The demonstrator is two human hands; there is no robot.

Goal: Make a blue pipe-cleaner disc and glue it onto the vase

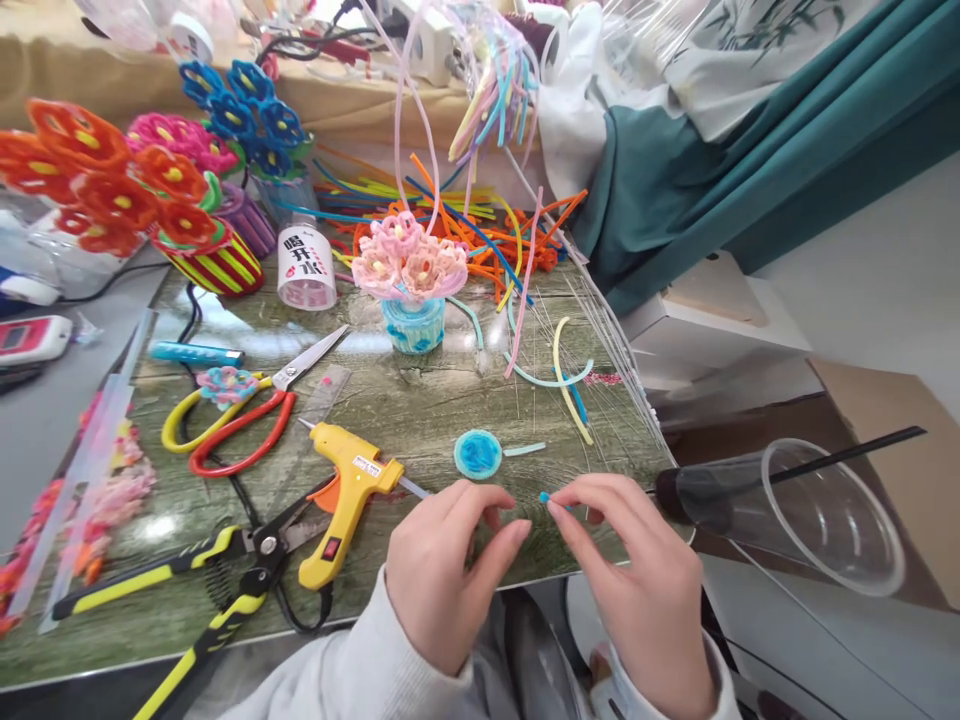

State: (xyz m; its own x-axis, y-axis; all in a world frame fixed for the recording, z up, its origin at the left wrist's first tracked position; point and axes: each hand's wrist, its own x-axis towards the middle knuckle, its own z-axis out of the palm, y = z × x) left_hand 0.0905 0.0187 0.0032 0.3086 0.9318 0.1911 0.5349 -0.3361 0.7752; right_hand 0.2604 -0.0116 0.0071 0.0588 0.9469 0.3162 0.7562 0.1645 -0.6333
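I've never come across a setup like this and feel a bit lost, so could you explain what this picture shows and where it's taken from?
Happy to. There's no machine here: these are a person's own two bare hands. The single picture comes from a camera worn on the head, looking forward and down, so the sleeves enter from the bottom.

The right hand pinches a tiny blue piece at its fingertips. The left hand is beside it, thumb and index finger apart, with nothing visible between them.

On the wood-patterned tabletop, just beyond the hands, lies a round blue disc. To the left are a yellow glue gun, scissors and black-and-yellow cutters. Farther back stand fuzzy-looking pink flowers in a blue pot.
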